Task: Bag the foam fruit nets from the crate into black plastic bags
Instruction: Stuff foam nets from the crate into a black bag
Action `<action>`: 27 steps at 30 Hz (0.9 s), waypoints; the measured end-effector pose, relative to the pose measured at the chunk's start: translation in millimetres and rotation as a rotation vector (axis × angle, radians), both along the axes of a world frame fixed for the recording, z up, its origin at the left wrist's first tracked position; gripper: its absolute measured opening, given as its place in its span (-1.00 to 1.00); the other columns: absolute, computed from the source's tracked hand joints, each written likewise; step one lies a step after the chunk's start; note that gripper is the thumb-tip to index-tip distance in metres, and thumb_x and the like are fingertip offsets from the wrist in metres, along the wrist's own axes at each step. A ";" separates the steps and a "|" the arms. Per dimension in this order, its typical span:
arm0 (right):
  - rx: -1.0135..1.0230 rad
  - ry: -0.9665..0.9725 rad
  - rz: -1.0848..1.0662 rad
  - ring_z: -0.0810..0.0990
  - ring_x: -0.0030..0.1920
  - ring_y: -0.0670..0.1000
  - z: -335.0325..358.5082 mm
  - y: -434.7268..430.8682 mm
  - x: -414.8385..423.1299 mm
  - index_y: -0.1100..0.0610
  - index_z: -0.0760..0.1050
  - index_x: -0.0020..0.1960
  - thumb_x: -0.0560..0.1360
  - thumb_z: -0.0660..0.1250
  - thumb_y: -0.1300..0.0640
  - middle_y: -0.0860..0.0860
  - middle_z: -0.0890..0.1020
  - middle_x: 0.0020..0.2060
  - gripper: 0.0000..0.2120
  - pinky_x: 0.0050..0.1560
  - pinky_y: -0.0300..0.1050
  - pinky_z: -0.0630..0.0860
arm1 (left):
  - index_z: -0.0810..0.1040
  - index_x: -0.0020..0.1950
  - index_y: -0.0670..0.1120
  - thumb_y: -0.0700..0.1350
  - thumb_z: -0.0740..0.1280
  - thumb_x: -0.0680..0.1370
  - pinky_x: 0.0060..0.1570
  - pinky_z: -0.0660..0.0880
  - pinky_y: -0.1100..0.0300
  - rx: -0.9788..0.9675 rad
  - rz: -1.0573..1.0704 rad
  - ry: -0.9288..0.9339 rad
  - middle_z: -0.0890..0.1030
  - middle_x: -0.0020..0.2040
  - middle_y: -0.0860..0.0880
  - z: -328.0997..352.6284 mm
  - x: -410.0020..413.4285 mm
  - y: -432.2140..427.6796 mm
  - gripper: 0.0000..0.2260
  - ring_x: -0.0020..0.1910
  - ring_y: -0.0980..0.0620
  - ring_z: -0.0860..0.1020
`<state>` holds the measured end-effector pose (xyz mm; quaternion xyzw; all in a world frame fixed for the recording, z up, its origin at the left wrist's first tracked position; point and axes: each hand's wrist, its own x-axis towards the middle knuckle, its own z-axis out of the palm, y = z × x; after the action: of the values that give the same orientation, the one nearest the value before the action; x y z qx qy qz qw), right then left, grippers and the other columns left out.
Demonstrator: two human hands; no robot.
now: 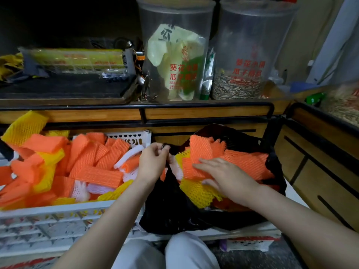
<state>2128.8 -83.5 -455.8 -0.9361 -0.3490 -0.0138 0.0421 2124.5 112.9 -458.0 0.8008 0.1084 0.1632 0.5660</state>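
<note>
- Wooden counter (77,115) behind; white crate (58,209) heaped with orange, yellow and white mesh foam nets (97,175);
- left hand (153,162) pinches black bag (171,214) at its rim;
- right hand (215,173), fingers flat, presses nets inside.

Hemmed in behind by the counter (108,114), at right by a cabinet (320,183), at left by the heaped crate (58,210). Lay open from above only at the bag (171,214) mouth, piled with nets (242,162) under the right hand (221,175).
</note>
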 end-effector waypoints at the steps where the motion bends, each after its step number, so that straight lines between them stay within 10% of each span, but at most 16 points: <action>1: -0.050 0.015 0.028 0.16 0.46 0.00 -1.5 3.5 -0.1 -0.08 0.08 0.51 0.57 0.19 -0.05 -0.06 0.14 0.51 -0.44 0.41 -0.14 0.20 | 0.44 -0.27 -0.14 -0.18 0.23 0.59 -0.36 0.41 0.25 -0.052 -0.002 -0.017 0.54 -0.38 -0.03 5.4 0.7 -2.5 -0.77 -0.42 0.08 0.49; 6: -0.253 0.036 0.032 0.16 0.42 0.08 0.0 21.2 21.9 -0.13 0.02 0.52 0.52 0.29 0.00 -0.06 0.08 0.52 -0.33 0.22 0.02 0.43 | 0.51 -0.04 -0.28 -0.18 0.21 0.60 -0.34 0.43 0.22 -0.125 -0.052 -0.115 0.47 -0.37 0.03 27.7 -2.4 -2.0 -0.83 -0.44 0.05 0.48; 16: -0.386 0.116 -0.104 0.16 0.44 0.14 -12.1 61.5 95.0 -0.08 -0.04 0.54 0.57 0.24 0.12 -0.04 0.07 0.53 -0.34 0.27 0.04 0.33 | 0.52 -0.25 -0.10 -0.21 0.20 0.59 -0.24 0.37 0.14 -0.038 -0.104 -0.055 0.44 -0.41 -0.03 13.7 -19.8 27.6 -0.76 -0.36 0.03 0.43; 22: -0.250 0.141 -0.082 0.17 0.46 0.16 -4.6 62.2 101.3 -0.05 -0.03 0.54 0.58 0.19 0.22 0.01 0.15 0.51 -0.36 0.40 0.03 0.21 | 0.46 -0.33 -0.09 -0.20 0.23 0.59 -0.21 0.35 0.11 -0.053 -0.143 0.013 0.43 -0.32 -0.17 11.6 -18.7 35.7 -0.72 -0.29 -0.05 0.42; 27: -0.007 0.139 -0.082 0.49 0.18 0.09 -0.7 51.4 85.9 0.04 0.07 0.47 0.53 0.21 0.29 0.10 0.51 0.23 -0.41 0.14 -0.07 0.40 | 0.46 -0.30 -0.09 -0.22 0.22 0.59 -0.31 0.41 0.26 -0.122 -0.152 0.061 0.53 -0.14 -0.16 15.9 -14.8 32.1 -0.75 -0.15 0.02 0.48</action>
<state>2214.7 -32.1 -456.5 -0.9484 -0.3067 0.0504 0.0623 2109.7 145.0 -442.1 0.7753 0.0743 0.0884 0.6210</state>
